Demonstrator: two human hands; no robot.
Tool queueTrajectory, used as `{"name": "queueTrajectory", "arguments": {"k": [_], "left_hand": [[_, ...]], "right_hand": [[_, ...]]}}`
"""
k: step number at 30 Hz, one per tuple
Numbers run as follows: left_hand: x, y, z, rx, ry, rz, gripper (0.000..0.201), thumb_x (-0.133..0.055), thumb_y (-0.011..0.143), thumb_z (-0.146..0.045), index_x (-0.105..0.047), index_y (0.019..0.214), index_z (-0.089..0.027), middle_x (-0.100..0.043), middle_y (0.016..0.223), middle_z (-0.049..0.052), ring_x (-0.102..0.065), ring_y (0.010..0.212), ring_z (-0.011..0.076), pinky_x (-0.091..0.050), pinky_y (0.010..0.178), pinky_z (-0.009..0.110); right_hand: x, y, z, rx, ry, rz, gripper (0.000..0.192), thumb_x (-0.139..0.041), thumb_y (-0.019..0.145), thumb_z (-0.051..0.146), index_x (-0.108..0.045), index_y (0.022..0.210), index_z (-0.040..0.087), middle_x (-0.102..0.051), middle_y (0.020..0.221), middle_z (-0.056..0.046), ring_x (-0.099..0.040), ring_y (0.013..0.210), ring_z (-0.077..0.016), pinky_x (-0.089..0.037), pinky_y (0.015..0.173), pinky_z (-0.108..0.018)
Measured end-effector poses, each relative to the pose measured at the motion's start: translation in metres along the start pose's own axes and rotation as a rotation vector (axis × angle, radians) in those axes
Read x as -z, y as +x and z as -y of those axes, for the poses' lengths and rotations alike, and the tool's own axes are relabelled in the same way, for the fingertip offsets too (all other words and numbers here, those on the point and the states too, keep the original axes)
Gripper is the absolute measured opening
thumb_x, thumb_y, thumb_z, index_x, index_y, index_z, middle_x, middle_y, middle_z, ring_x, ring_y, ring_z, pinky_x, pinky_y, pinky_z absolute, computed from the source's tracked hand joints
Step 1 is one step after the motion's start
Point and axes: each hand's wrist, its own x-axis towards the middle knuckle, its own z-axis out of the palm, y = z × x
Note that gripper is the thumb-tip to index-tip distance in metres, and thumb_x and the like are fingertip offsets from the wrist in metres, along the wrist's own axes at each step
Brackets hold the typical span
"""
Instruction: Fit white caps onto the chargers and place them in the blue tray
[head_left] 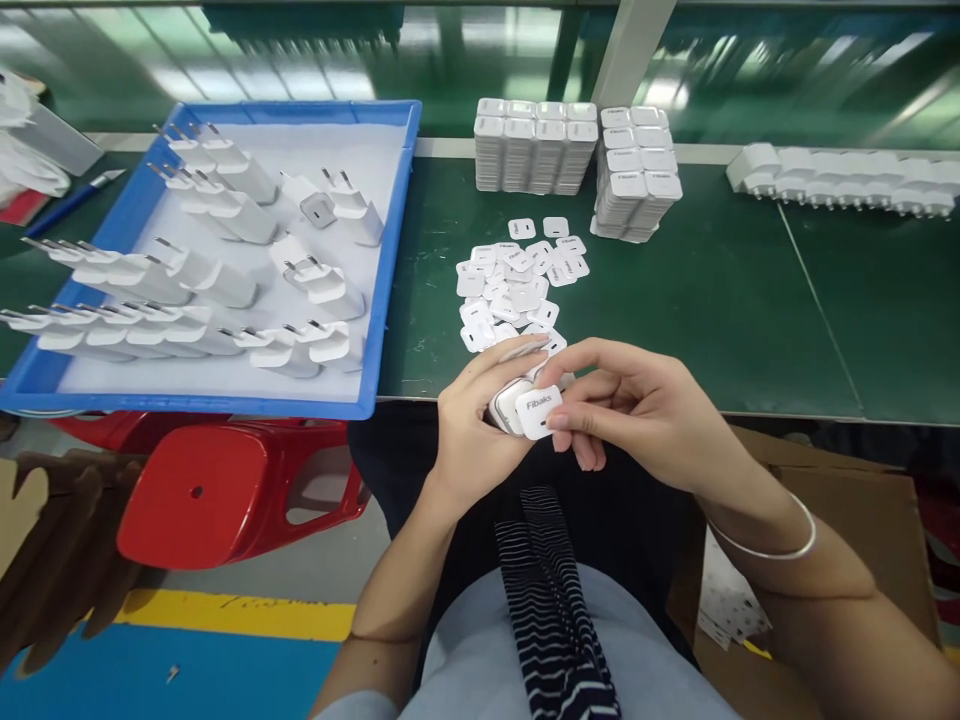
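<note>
My left hand [466, 432] is wrapped round a white charger body [504, 407], which it holds above my lap at the table edge. Between the thumb and fingertips of my right hand [637, 400] is a small white face plate [537, 412] printed "Fibaks", with a slot near its lower edge. The plate sits right against the end of the charger; whether it is fitted there I cannot tell. Just beyond my hands, loose white face plates [517, 285] lie in a heap on the green table [720, 320].
A blue tray [396, 240] on the left holds several white plug chargers [217, 280]. At the back stand plate stacks [534, 155] [637, 185]. A row of chargers [847, 180] lies back right. A blue pen-like tool [71, 205] is far left, a red stool [199, 495] below.
</note>
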Motion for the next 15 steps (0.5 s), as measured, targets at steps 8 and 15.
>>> {"name": "queueTrajectory", "arguments": {"k": [8,15], "left_hand": [[-0.0002,0.0011,-0.0003,-0.026,0.004,0.031,0.031,-0.081,0.082,-0.019,-0.075,0.112,-0.018,-0.074,0.125,0.012,-0.072,0.115,0.0241,-0.062,0.099,0.038],[-0.0003,0.0015,-0.0006,-0.037,0.043,0.037,0.029,-0.080,0.083,-0.019,-0.075,0.112,-0.020,-0.074,0.126,0.010,-0.072,0.115,0.0244,-0.063,0.097,0.039]], "right_hand": [[0.0016,0.0032,0.0000,0.040,-0.095,0.028,0.009,-0.074,0.091,0.021,-0.074,0.099,0.020,-0.069,0.062,0.003,-0.059,0.043,-0.0071,-0.049,0.044,-0.017],[-0.0007,0.0051,0.0031,0.010,-0.103,-0.002,0.009,-0.075,0.089,0.019,-0.076,0.097,0.019,-0.068,0.062,0.003,-0.057,0.041,-0.0070,-0.049,0.041,-0.019]]}}
